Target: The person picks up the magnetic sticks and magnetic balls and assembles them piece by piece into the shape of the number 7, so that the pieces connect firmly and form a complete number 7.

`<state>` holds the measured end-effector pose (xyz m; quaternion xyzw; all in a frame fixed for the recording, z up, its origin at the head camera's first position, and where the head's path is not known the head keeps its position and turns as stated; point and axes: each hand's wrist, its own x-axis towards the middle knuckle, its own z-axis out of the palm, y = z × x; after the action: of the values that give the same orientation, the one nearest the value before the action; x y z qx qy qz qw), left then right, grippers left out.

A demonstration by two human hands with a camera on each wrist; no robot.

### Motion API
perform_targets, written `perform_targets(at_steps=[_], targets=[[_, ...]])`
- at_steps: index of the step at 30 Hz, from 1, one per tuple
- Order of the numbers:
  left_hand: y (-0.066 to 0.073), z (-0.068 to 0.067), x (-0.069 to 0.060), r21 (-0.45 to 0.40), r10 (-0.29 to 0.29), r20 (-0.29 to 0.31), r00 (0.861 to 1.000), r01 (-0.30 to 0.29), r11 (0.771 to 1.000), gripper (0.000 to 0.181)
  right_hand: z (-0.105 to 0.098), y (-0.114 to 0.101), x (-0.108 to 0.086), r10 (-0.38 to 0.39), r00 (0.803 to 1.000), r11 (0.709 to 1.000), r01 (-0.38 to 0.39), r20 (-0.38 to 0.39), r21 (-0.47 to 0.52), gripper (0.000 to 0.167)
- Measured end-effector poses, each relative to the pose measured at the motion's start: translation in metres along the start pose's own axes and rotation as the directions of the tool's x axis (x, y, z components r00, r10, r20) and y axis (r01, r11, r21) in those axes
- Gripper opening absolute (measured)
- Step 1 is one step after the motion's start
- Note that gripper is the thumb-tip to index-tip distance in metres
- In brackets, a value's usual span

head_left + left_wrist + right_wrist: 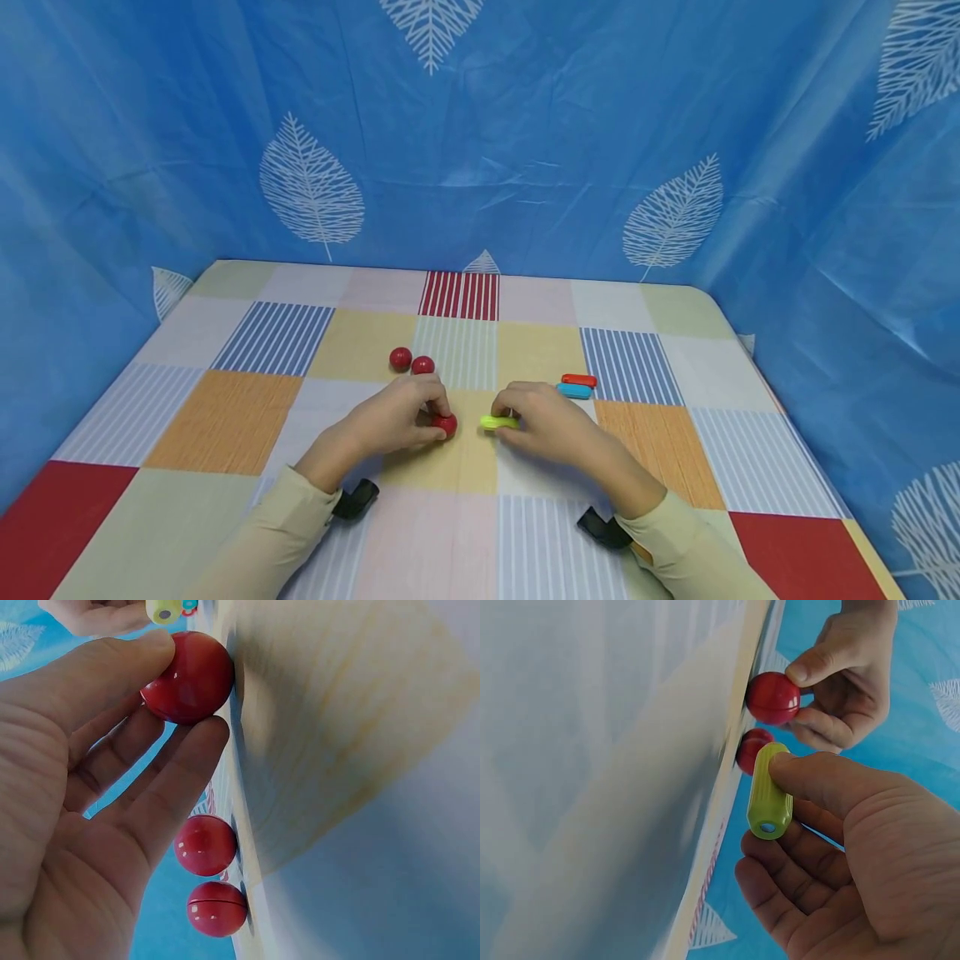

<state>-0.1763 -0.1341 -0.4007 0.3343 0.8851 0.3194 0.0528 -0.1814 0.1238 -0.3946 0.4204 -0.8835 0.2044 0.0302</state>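
Note:
The left hand (401, 415) pinches a glossy red ball (446, 426) between thumb and fingers, near the middle of the table; the left wrist view shows this ball (196, 678) close up at the cloth. Just to its right, the right hand (551, 423) holds a yellow-green ribbed piece (498, 422) by thumb and fingers. In the right wrist view that piece (769, 793) has a small hole in its near end. Behind the left hand, two more red balls (401, 359) (423, 365) lie side by side.
A red-orange piece (579, 380) and a blue piece (573, 391) lie together behind the right hand. The table has a patchwork cloth (457, 533). Blue curtains (480, 167) with white leaves stand along its back and sides.

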Motion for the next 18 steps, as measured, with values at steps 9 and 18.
perform_targets(at_steps=[9, 18], targets=[[-0.001, -0.001, -0.001, -0.002, 0.011, 0.0, 1.0, -0.011, 1.0, 0.024, 0.008, -0.008, 0.011, -0.013, 0.999, 1.0, 0.013, 0.033, 0.013, 0.011], [-0.002, -0.001, -0.002, -0.025, 0.023, 0.011, 1.0, -0.023, 0.999, 0.025, 0.013, -0.016, 0.02, -0.024, 0.998, 1.0, 0.024, 0.056, 0.005, 0.012]])
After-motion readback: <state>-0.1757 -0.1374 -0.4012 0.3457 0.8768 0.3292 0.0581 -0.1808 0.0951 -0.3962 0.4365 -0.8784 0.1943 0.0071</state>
